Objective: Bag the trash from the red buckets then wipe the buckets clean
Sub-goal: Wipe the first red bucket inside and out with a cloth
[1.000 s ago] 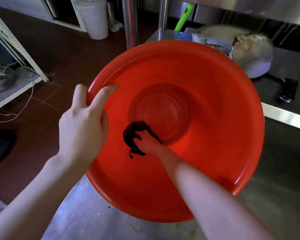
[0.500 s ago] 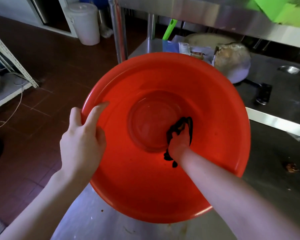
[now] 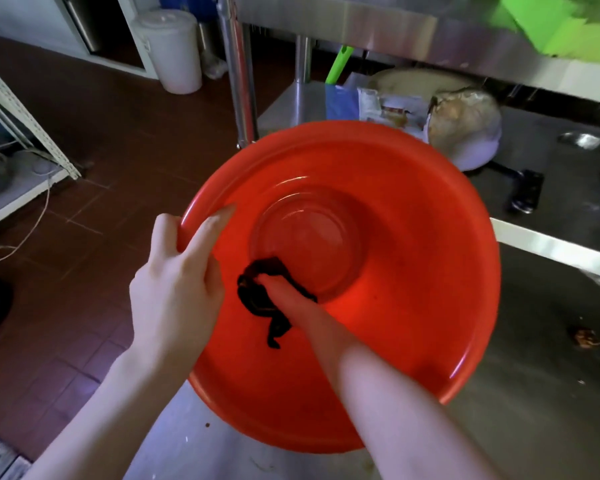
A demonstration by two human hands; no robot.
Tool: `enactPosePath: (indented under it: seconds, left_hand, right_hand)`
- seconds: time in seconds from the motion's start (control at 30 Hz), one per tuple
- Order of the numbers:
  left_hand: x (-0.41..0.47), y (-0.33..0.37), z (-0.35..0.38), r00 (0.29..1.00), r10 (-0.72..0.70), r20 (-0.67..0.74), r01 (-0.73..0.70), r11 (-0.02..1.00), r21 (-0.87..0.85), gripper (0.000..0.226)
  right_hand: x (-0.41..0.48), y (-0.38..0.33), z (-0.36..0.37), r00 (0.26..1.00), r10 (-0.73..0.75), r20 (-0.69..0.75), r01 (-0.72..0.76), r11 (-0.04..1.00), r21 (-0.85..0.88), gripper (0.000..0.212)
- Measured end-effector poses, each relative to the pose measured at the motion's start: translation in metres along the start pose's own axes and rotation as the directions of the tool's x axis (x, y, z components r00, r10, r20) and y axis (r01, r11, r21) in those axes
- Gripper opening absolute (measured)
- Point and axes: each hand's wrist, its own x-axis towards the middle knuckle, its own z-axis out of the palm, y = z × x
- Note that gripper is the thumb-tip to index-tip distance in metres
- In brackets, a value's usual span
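My left hand (image 3: 174,282) clasps the left rim of the bucket (image 3: 413,289), one digit laid inside and the rest curled over the lip, to hold it tipped toward me on the tabletop (image 3: 534,393) so its wall can be reached. My right hand (image 3: 286,301), deep inside, grips a dark rag (image 3: 250,296) and presses it where wall meets base. The bucket is glossy red and wide-mouthed, with no trash in it and only a dark speck or two on the wall, so I judge this the wiping step.
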Motion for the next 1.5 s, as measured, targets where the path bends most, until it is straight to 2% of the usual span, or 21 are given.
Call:
enactPosePath:
  seconds: [0.03,0.17,0.27,0.33,0.4,0.5,0.53,0.57,0.6,0.63,0.67,0.77,0.83,0.97,1.0,1.07,1.17,1.27,1.33,1.43,1.5]
  left_hand:
    - [0.003,-0.001,-0.002,1.000,0.031,-0.001,-0.031,0.999,0.024,0.067]
    - [0.006,-0.008,-0.001,0.997,0.072,-0.019,-0.070,0.996,0.063,0.066]
    - [-0.007,-0.010,0.003,1.000,0.003,-0.001,-0.003,0.999,0.044,0.064]
    - [-0.016,-0.012,0.006,0.998,-0.056,0.016,0.056,0.998,0.014,0.064]
    - [-0.020,-0.012,0.006,0.998,-0.061,0.031,0.061,0.998,0.002,0.063]
    - [-0.022,-0.006,0.004,0.999,-0.012,0.044,0.012,1.000,-0.011,0.062]
    - [-0.023,-0.003,0.004,0.999,-0.002,0.046,0.003,1.000,-0.016,0.061]
    - [-0.024,-0.001,0.003,0.999,0.003,0.046,-0.003,1.000,-0.019,0.061]
    - [-0.026,0.001,0.003,0.999,0.007,0.047,-0.006,1.000,-0.023,0.061]
    - [-0.027,0.003,0.002,0.999,0.008,0.049,-0.007,1.000,-0.025,0.061]
    - [-0.028,0.004,0.002,0.999,0.006,0.050,-0.005,1.000,-0.027,0.061]
    - [-0.029,0.008,0.002,0.999,0.001,0.053,0.001,1.000,-0.025,0.062]
    - [-0.031,0.012,0.002,0.999,-0.003,0.044,0.004,1.000,-0.024,0.062]
    - [-0.034,0.021,0.003,1.000,-0.015,0.014,0.015,1.000,-0.009,0.062]
    - [-0.035,0.024,0.004,1.000,-0.024,0.005,0.024,1.000,-0.008,0.063]
    - [-0.038,0.031,0.005,0.999,-0.039,-0.001,0.039,0.999,-0.008,0.066]
    - [-0.040,0.036,0.005,1.000,-0.029,0.004,0.029,1.000,-0.005,0.068]
    - [-0.037,0.034,0.004,1.000,-0.024,0.001,0.024,1.000,0.010,0.066]
    - [-0.036,0.032,0.004,1.000,-0.021,-0.002,0.021,1.000,0.018,0.064]
    - [-0.035,0.027,0.005,1.000,-0.014,-0.001,0.014,1.000,0.020,0.064]
    - [-0.034,0.025,0.005,1.000,-0.008,0.000,0.008,1.000,0.021,0.064]
  right_hand:
    - [0.002,-0.006,0.007,0.999,-0.014,0.042,0.014,1.000,-0.002,0.028]
    - [0.001,0.005,0.014,0.984,-0.157,0.081,0.175,0.923,-0.344,0.039]
    - [-0.009,0.019,-0.006,0.994,-0.098,0.048,0.108,0.815,-0.570,0.051]
    - [-0.015,0.032,-0.024,0.998,-0.046,0.051,0.068,0.633,-0.771,0.056]
    - [-0.024,0.039,-0.048,0.999,-0.013,0.041,0.043,0.371,-0.928,0.057]
    - [-0.039,0.039,-0.080,0.995,0.035,-0.096,-0.098,0.037,-0.995,0.060]
    - [-0.046,0.037,-0.088,0.989,0.024,-0.146,-0.145,-0.019,-0.989,0.061]
    - [-0.048,0.034,-0.098,0.980,-0.024,-0.196,-0.197,-0.022,-0.980,0.061]
    - [-0.048,0.031,-0.107,0.961,-0.095,-0.260,-0.255,0.057,-0.965,0.059]
    - [-0.050,0.026,-0.116,0.938,-0.126,-0.324,-0.294,0.209,-0.933,0.061]
    - [-0.050,0.020,-0.126,0.916,-0.151,-0.371,-0.323,0.269,-0.907,0.065]
    - [-0.042,0.020,-0.140,0.922,-0.254,-0.292,-0.307,-0.019,-0.952,0.055]
    - [-0.041,0.031,-0.146,0.926,-0.280,-0.254,-0.295,-0.115,-0.948,0.055]
    - [-0.041,0.054,-0.137,0.939,-0.302,-0.164,-0.195,-0.073,-0.978,0.050]
    - [-0.039,0.060,-0.126,0.959,-0.241,-0.149,-0.154,0.000,-0.988,0.051]
    - [-0.036,0.069,-0.094,0.991,-0.098,-0.089,-0.067,0.206,-0.976,0.054]
    - [-0.025,0.065,-0.047,0.994,-0.097,0.042,0.087,0.528,-0.845,0.046]
    - [-0.028,0.040,-0.022,0.983,-0.160,0.089,0.183,0.887,-0.425,0.028]
    - [-0.034,0.027,-0.019,0.973,-0.230,0.032,0.229,0.930,-0.286,0.022]
    - [-0.046,0.026,-0.021,0.942,-0.335,0.036,0.326,0.880,-0.344,0.043]
    - [-0.053,0.033,-0.025,0.914,-0.403,0.051,0.386,0.822,-0.420,0.045]
